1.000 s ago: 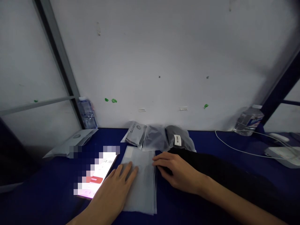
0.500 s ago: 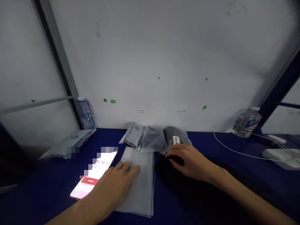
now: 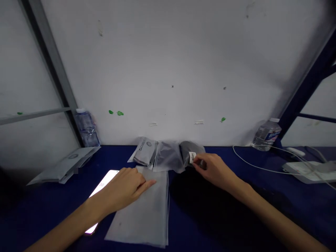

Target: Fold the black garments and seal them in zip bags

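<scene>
My left hand (image 3: 128,185) is over the upper left part of a stack of frosted plastic bags (image 3: 147,220), thumb stretched to the right and the other fingers bent and partly hidden. My right hand (image 3: 210,171) pinches the near right edge of a frosted bag with a dark item inside (image 3: 187,148), beside its white barcode label (image 3: 192,156). To its left lie another frosted bag with dark contents (image 3: 168,155) and a grey printed bag (image 3: 145,150). Partly under my left forearm, a lit phone (image 3: 103,180) lies on the blue table.
More grey bags (image 3: 67,161) lie at the left. Water bottles stand against the wall at left (image 3: 87,129) and right (image 3: 266,134). A white power strip (image 3: 301,169) and a white cable (image 3: 249,163) lie at the right. The white wall (image 3: 168,70) bounds the table behind.
My right hand's fingers have closed to a pinch at the labelled bag. My left hand's fingers have drawn in, and it covers more of the phone. The camera view has shifted slightly.
</scene>
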Tool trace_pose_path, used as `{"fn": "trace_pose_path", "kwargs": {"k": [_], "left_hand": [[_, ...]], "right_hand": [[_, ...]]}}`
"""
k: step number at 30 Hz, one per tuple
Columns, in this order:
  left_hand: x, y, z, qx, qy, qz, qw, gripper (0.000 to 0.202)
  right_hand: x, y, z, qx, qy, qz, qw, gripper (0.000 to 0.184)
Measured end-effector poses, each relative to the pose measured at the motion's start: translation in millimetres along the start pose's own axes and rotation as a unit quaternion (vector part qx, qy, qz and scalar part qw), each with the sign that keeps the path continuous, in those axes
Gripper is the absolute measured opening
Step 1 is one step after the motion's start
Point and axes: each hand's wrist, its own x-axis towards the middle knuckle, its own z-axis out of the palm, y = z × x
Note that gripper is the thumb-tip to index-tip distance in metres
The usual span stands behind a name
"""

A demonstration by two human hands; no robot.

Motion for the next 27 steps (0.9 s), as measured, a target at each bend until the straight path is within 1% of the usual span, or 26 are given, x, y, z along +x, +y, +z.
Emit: {"fn": "trace_pose_path", "kwargs": {"k": [5,7,9,10,12,14,18,21,22,27], "left_hand": [[-4.8,-1.2,2.6,-0.023,-0.017,0.044,0.999,0.066],[-6.6,-3.5,4.2,-0.025,-0.016,0.048,0.998,0.065],[-7.4,-5.4,5.4,-0.028,-0.019,0.046,0.998,0.064],[-7.2,-6.0,5.5,-0.031,-0.022,0.045,0.998,0.064],[-5.9,-6.7,5.2,-0.033,-0.023,0.044,0.998,0.064],[-3.8,-7.0,4.3,-0.029,-0.014,0.046,0.998,0.065],[-0.7,-8.2,2.8,-0.02,0.0,0.048,0.999,0.063],[-0.5,-9.2,2.0,-0.017,0.003,0.049,0.999,0.062],[-0.6,-9.3,1.5,-0.018,0.003,0.049,0.999,0.062],[1.1,-9.0,-4.4,-0.026,-0.001,0.059,0.998,0.06]], "right_hand": [[-0.8,29.6,-6.2,-0.089,-0.006,0.109,0.99,0.012],[-3.4,38.0,-7.5,-0.114,-0.025,0.139,0.983,0.026],[-6.0,43.4,-7.7,-0.127,-0.051,0.158,0.978,0.037],[-7.0,44.9,-7.3,-0.131,-0.064,0.164,0.976,0.038],[-8.0,46.1,-5.5,-0.133,-0.081,0.171,0.973,0.038],[-7.7,46.0,-2.7,-0.129,-0.085,0.176,0.972,0.037],[-3.8,46.2,1.6,-0.097,-0.062,0.18,0.977,0.04],[1.1,46.6,0.6,-0.048,-0.032,0.179,0.982,0.047],[2.8,46.0,-0.6,-0.026,-0.021,0.175,0.984,0.047],[7.7,34.7,-8.8,0.092,0.033,0.141,0.985,0.023]]}}
